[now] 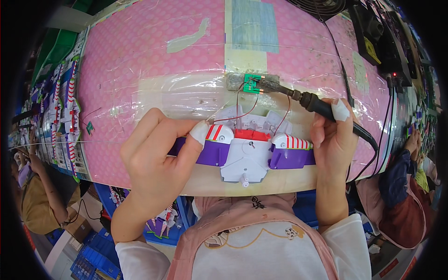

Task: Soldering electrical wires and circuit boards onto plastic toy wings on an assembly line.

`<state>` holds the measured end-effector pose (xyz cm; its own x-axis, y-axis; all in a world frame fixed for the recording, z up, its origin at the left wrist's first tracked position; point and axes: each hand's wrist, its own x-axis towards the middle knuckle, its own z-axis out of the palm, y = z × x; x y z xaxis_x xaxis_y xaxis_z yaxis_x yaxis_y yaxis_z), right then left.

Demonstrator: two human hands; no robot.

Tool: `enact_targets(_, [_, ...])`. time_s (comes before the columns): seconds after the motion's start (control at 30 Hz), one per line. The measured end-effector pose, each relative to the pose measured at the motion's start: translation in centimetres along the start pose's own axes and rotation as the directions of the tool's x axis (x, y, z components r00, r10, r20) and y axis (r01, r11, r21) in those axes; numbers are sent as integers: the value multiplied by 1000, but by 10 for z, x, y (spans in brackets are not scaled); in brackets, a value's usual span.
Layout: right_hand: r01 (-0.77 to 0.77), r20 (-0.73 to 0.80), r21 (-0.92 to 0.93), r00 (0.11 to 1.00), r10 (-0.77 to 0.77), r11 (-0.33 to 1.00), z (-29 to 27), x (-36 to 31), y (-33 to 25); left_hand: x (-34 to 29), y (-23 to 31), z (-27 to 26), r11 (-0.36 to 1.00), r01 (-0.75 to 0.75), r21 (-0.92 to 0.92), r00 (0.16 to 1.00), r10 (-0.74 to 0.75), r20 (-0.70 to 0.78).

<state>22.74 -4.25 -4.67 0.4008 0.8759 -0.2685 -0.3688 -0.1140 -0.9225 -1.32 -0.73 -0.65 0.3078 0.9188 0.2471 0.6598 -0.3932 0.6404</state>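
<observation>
My right hand [337,133], with a white wrap on one finger, grips a black-handled soldering iron [310,100]. The iron's tip touches or nearly touches a small green circuit board [252,84] on a dark flat block [234,82]. Thin dark-red wires [255,108] run from the board to a white, purple and red-striped plastic toy part [245,158] in front of me. My left hand [163,156], its thumb also wrapped in white, pinches one of these wires beside the part's left striped end. Its fingers partly hide the purple left wing.
A pink, plastic-covered table mat [140,51] has tape patches on it. Striped toy pieces [72,107] and a small green board with wires [90,127] lie left. A black fan [322,5] and dark equipment [380,37] stand back right. Other people [42,200] sit at both sides; blue bins [100,254] stand below.
</observation>
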Motion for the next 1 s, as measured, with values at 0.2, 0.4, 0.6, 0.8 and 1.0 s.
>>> enact_targets(0.2, [7,-42,28,999,-6,1000,-1,1,0,1,4,-3,1000,-3,-1,1000,3,-5])
enact_targets(0.4, [-6,-7,33,1000,6,999,-5,1,-1,0,4,-3,1000,-27,4,1000,26,16])
enact_targets(0.6, [-16,24,1,1000,16,1000,-3,1,0,-2,-1,-2,1000,-21,6,1000,20,17])
enact_targets(0.8, [34,-67,106,997,-27,994,-8,2,-5,5,2,-9,1000,-14,23,999,13,44])
enact_targets(1.0, [527,-201,-429,736,-646,734,-72,74,-117,35,4,-2,1000,8,2,986,-8,168])
